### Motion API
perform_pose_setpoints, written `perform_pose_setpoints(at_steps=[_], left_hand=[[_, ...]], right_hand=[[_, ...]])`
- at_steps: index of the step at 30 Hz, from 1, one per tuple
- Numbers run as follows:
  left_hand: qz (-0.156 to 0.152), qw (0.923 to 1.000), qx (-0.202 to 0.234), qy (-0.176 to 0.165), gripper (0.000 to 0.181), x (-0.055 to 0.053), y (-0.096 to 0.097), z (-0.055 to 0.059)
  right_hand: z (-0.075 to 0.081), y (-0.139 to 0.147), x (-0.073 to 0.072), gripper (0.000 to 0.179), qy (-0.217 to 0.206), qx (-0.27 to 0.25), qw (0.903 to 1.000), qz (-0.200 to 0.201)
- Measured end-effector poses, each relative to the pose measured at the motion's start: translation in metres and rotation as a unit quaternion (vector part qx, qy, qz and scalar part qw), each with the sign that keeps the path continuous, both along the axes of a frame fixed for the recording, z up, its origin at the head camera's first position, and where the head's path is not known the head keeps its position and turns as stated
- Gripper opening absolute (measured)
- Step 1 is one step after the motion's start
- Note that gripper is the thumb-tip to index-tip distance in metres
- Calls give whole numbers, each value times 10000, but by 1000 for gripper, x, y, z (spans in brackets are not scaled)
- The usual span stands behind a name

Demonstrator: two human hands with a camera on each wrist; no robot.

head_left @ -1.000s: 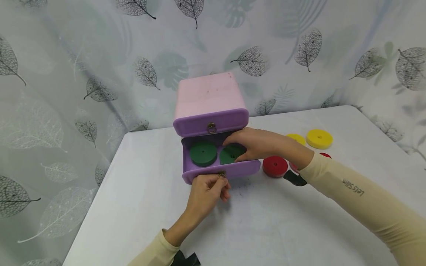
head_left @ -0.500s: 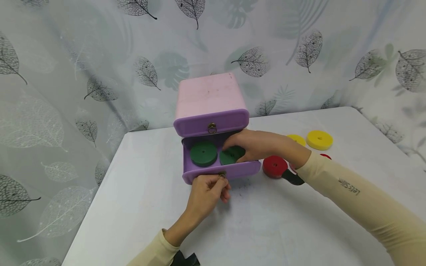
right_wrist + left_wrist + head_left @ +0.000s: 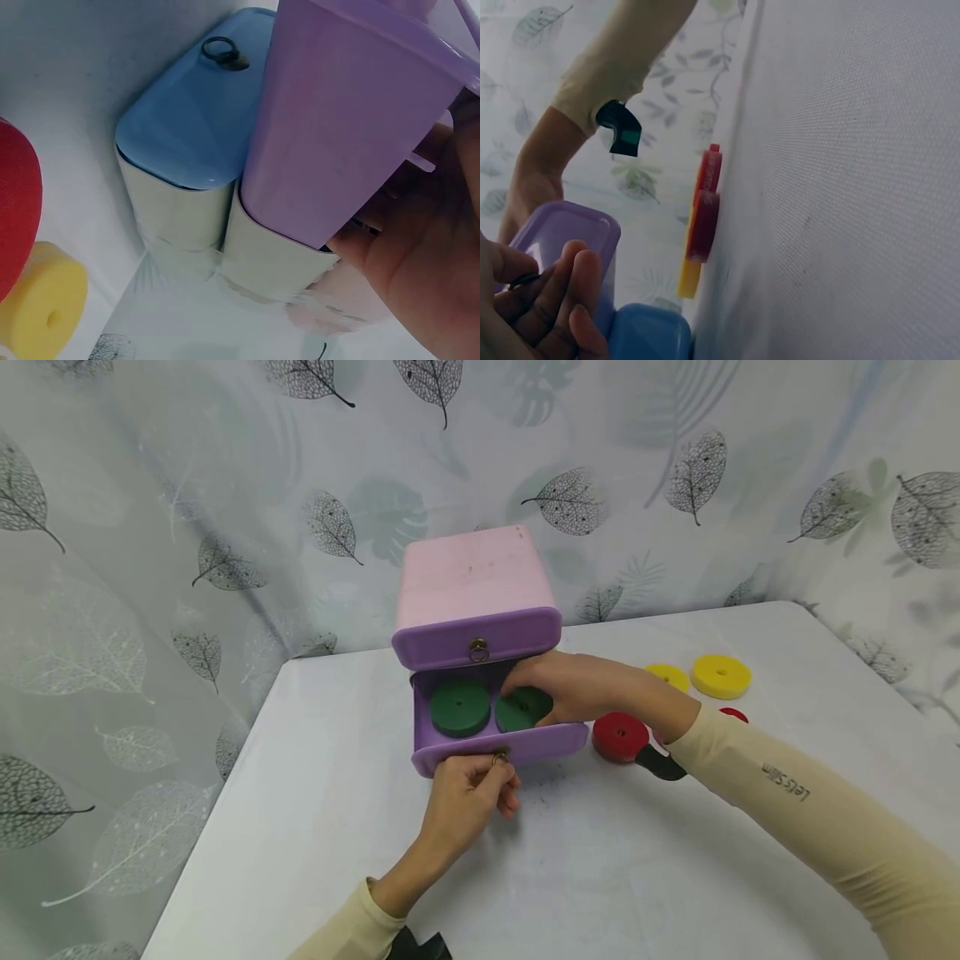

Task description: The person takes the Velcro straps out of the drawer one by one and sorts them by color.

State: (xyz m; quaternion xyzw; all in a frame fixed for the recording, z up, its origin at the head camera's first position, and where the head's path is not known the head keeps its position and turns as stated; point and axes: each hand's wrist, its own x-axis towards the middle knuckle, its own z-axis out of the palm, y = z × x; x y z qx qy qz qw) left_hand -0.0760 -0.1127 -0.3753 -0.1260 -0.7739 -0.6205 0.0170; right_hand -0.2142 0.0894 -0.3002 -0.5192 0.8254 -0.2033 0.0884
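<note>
A pulled-out purple drawer [image 3: 501, 748] holds two thick green discs with small centre holes. My left hand [image 3: 467, 797] pinches the ring pull [image 3: 500, 758] on the drawer front; in the left wrist view its fingers [image 3: 546, 304] curl at the small dark ring. My right hand [image 3: 570, 685] reaches over the drawer's right side and grips the right green disc [image 3: 522, 710], thumb at the near edge and fingers at the far edge. The left green disc [image 3: 459, 707] lies flat beside it, untouched. The right wrist view shows the drawer's outer side and hides the discs.
Above the drawer sits the pink cabinet top [image 3: 472, 564] with a shut purple drawer [image 3: 442, 642]. A blue drawer front [image 3: 199, 112] lies beneath. Red discs [image 3: 620, 737] and yellow discs [image 3: 721, 676] lie right of the cabinet, partly behind my right arm. A leaf-patterned curtain backs the white table.
My right hand has settled slightly around the right green disc, its forearm moving a little to the left. My left hand has stayed on the ring pull, and the drawer has not moved.
</note>
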Motion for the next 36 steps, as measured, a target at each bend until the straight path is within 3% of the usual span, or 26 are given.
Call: perform_pose_setpoints(at_steps=[22, 36], left_hand=[[126, 9999, -78, 77, 31, 3, 2, 1], [222, 9996, -69, 132, 34, 3, 0, 0]], right_hand=[[23, 5, 12, 56, 274, 286, 9986, -343], [42, 13, 22, 59, 353, 114, 9974, -621]])
